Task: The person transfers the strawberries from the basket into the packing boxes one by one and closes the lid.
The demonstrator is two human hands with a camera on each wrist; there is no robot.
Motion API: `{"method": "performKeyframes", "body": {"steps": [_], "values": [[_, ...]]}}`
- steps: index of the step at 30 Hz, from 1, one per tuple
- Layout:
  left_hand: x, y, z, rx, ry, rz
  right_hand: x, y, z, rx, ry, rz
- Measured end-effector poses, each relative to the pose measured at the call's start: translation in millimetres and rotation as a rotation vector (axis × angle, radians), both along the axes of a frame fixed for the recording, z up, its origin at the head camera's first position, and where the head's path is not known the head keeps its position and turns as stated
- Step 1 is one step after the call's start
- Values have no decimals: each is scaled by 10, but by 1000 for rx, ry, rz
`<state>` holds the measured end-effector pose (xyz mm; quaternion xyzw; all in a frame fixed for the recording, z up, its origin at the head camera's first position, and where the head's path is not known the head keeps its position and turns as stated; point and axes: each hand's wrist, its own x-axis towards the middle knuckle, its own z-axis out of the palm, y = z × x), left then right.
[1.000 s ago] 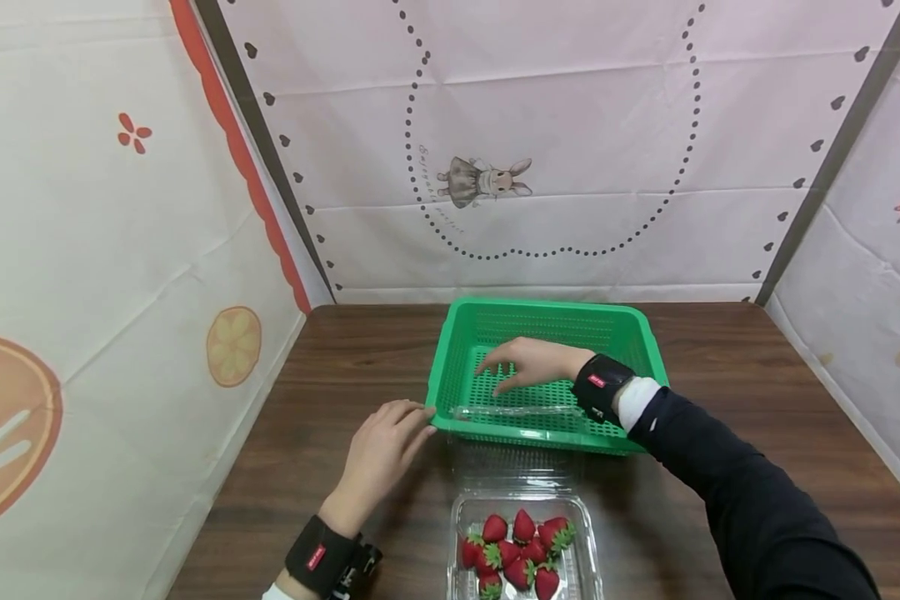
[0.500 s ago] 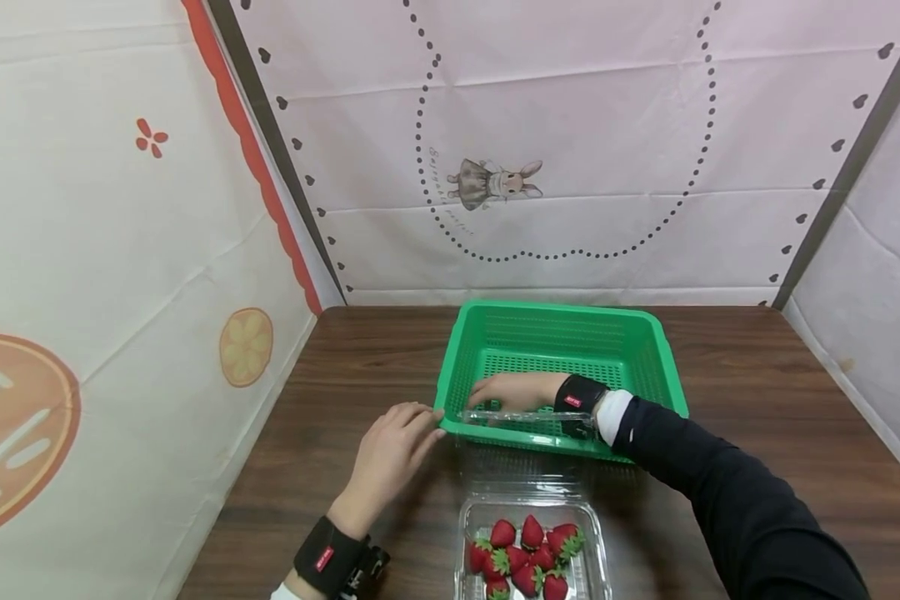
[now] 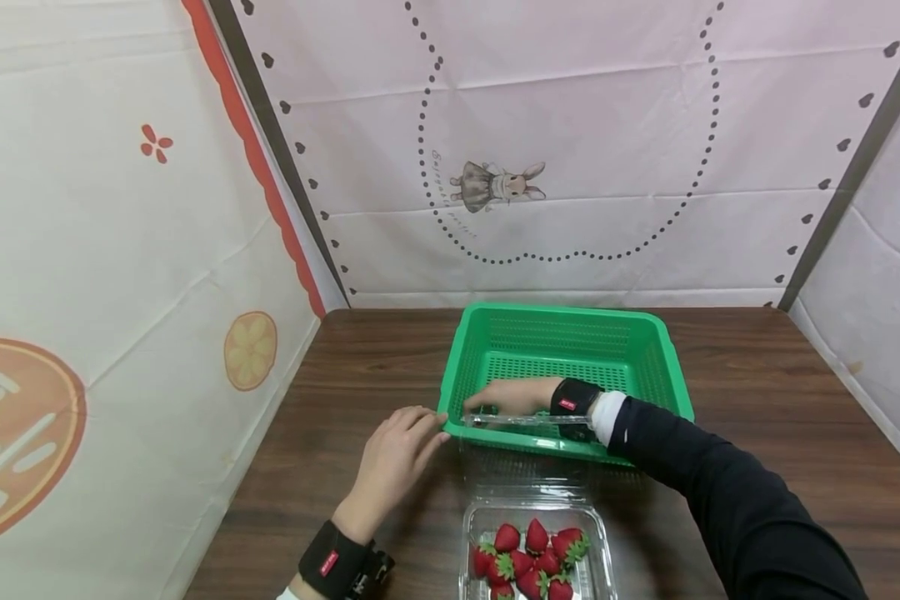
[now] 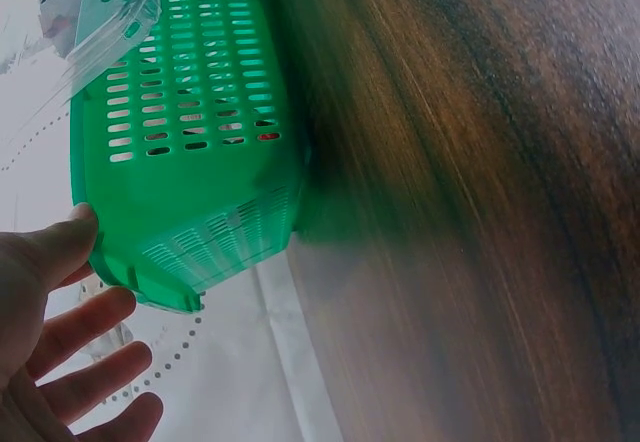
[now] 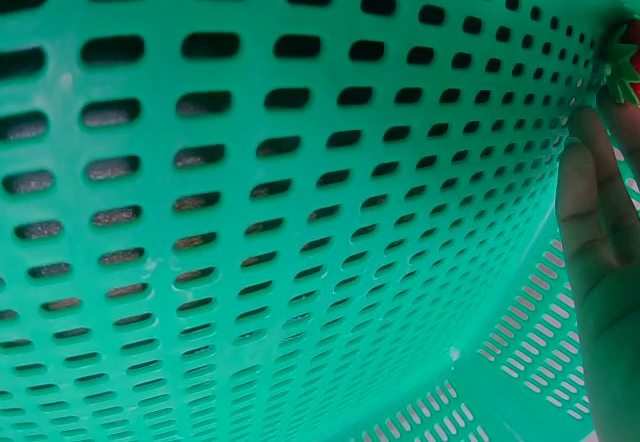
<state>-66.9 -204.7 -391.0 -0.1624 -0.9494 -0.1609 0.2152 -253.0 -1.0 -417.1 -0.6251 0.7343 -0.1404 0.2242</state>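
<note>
My right hand (image 3: pixel 512 396) reaches down inside a green plastic basket (image 3: pixel 570 310), at its near left corner. In the right wrist view, its fingers (image 5: pixel 590 187) are at a strawberry (image 5: pixel 625 65) with green leaves, cut by the frame's edge; the thumb is hidden. My left hand (image 3: pixel 396 446) holds the basket's near left rim corner between thumb and forefinger, the other fingers spread outside it, as the left wrist view shows. In front of the basket stands a clear plastic box (image 3: pixel 603 546) with several strawberries (image 3: pixel 532 562).
The box's clear lid (image 3: pixel 528 421) stands open, its far edge overlapping the basket's near rim, close to my right wrist. Beneath everything is a dark wooden table (image 3: pixel 375 358). White printed cloth (image 3: pixel 585 133) walls enclose the back and both sides.
My right hand has lowered from above the basket floor into its near left corner. My left hand stays at the rim corner. The head view has shifted slightly.
</note>
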Motion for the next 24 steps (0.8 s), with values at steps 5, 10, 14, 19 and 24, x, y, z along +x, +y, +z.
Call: {"method": "performKeyframes", "body": {"steps": [5, 10, 14, 19, 24], "values": [[9, 4, 3, 1, 2, 3, -5, -4, 5, -14, 1, 15], [14, 12, -9, 3, 2, 8, 20, 9, 12, -8, -8, 4], [23, 27, -17, 0, -3, 4, 32, 34, 6, 5, 2, -8], [23, 34, -28, -6, 2, 6, -4, 61, 40, 1, -8, -19], [16, 15, -15, -4, 21, 7, -104, 96, 148, -55, -17, -30]]}}
